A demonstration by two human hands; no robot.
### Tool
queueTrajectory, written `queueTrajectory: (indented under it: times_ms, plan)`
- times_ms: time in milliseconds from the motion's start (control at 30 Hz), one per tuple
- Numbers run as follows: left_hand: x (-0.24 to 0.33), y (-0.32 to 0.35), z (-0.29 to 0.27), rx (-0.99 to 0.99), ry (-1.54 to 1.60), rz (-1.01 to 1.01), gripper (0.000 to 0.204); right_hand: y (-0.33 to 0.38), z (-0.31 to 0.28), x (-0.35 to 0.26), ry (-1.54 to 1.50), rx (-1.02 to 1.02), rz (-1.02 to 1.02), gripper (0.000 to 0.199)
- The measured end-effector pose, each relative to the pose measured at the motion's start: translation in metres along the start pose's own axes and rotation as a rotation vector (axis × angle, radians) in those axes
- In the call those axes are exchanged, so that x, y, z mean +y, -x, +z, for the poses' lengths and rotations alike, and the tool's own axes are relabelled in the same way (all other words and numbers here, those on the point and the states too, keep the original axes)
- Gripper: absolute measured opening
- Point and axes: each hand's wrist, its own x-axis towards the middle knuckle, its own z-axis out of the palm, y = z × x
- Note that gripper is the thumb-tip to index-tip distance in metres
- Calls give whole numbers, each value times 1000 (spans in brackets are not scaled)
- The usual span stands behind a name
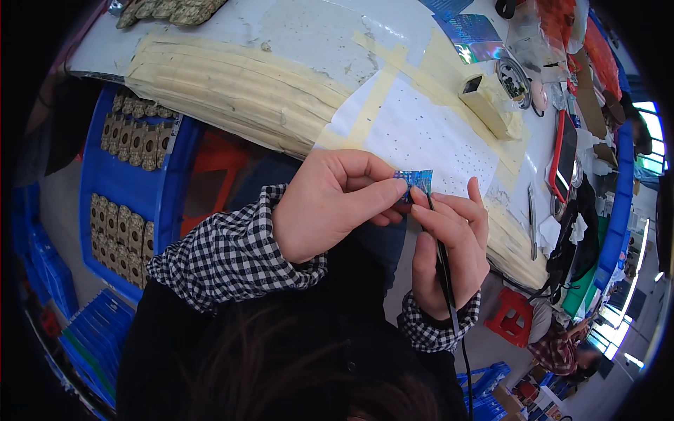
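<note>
- One small shiny blue sheet (417, 178) is held up between the two hands, raised just over the near side of the paper; it seems kept there so both hands can reach it in plain sight.
- The left hand (330, 200) pinches the sheet between thumb and fingers at one side, a grip that probably leaves the opposite side free.
- The right hand (453, 238) grasps one slim dark tool (444, 270), its tip at the sheet's free side; the rear end lies back across the palm, likely to steady fine movement.
- Beyond the hands, one white paper (382, 116) lies flat, with tape (365, 123) along its edges, apparently to stop it slipping. Its dark specks are many, too small to count surely.
- On the surface (295, 38) around it: one cream box (491, 109), one round dish (524, 69) with dark bits inside, one red-edged phone (564, 156) and one thin metal tool (533, 223), all to the right, perhaps for easy reach.
- Further left, one blue tray (126, 184) carries patterned pieces (130, 140) in two groups with a gap between, seemingly rowed for order; overlap prevents an exact count.
- To the lower right, one red stool (511, 317).
</note>
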Motion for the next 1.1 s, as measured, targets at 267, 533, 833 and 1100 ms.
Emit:
queueTrajectory:
  times_ms: [267,533,833,1100]
  plan:
    - [2,-1,-1,-19,27,-20,17,5,5,1,-7,43,-20,23]
    - [2,0,-2,-23,50,-27,18,8,9,6,10,53,-60,23]
    - [3,0,0,9,54,-32,17,11,7,2,257,13,-95,36]
    - [2,0,0,14,66,-23,18,11,7,6,353,3,-169,35]
